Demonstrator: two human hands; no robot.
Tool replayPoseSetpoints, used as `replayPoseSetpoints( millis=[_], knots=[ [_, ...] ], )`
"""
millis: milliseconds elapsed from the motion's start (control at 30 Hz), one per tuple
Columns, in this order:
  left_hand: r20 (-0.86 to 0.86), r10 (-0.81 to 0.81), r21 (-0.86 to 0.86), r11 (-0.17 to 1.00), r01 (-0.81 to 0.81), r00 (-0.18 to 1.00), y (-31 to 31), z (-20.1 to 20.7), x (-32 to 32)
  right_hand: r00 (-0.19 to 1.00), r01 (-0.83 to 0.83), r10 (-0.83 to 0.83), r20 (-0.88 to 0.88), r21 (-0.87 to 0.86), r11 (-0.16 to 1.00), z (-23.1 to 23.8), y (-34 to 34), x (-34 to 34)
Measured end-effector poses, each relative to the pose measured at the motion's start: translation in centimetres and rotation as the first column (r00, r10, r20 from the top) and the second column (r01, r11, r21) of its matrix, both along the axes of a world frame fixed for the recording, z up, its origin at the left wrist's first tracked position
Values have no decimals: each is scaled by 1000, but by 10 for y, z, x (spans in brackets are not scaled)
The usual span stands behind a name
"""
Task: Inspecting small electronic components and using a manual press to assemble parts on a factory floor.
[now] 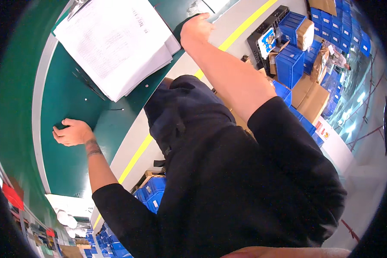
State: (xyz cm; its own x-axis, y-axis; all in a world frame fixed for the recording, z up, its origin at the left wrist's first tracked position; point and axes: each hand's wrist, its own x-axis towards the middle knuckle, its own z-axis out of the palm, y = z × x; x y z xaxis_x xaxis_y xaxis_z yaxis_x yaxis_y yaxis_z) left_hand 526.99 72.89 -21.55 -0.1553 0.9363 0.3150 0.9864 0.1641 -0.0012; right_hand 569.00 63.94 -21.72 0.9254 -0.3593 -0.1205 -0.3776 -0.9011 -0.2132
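My left hand (pixel 73 132) rests on the green table top (pixel 66 172), its fingers loosely bent and the thumb apart from them. Nothing shows in it. Farther right, my right hand (pixel 197 30) is at the table's edge beside a stack of printed paper sheets (pixel 116 43), with fingers slightly bent and apart. No object is visible in that hand, and a dark patch lies next to it. A metal clip (pixel 78 6) shows at the stack's far corner. Between my hands lie thin black strips (pixel 90 84) and a short black piece with a pale tip (pixel 112 109).
A small round piece (pixel 146 85) and a white speck (pixel 85 99) lie on the table. Beyond my right arm are blue bins (pixel 290 64), a cardboard box (pixel 309 96) and a black slotted rack (pixel 262 43). A yellow line (pixel 249 23) runs along the floor.
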Motion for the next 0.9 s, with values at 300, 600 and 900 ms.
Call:
replayPoseSetpoints(
  millis=[300, 600, 900],
  knots=[
    [1, 8, 7, 1000, -8, 1000, -1, -2, -3, 980, 199, -195, -47, 111, 974, 20, 10, -4],
    [-21, 46, -10, 999, -47, 999, 0, -2, 0, 977, 211, -205, -54, 141, 967, 23, 11, -3],
    [-43, 27, 9, 1000, -26, 999, -1, 0, -4, 970, 232, -219, -105, 136, 963, 30, 16, -5]
  ],
)
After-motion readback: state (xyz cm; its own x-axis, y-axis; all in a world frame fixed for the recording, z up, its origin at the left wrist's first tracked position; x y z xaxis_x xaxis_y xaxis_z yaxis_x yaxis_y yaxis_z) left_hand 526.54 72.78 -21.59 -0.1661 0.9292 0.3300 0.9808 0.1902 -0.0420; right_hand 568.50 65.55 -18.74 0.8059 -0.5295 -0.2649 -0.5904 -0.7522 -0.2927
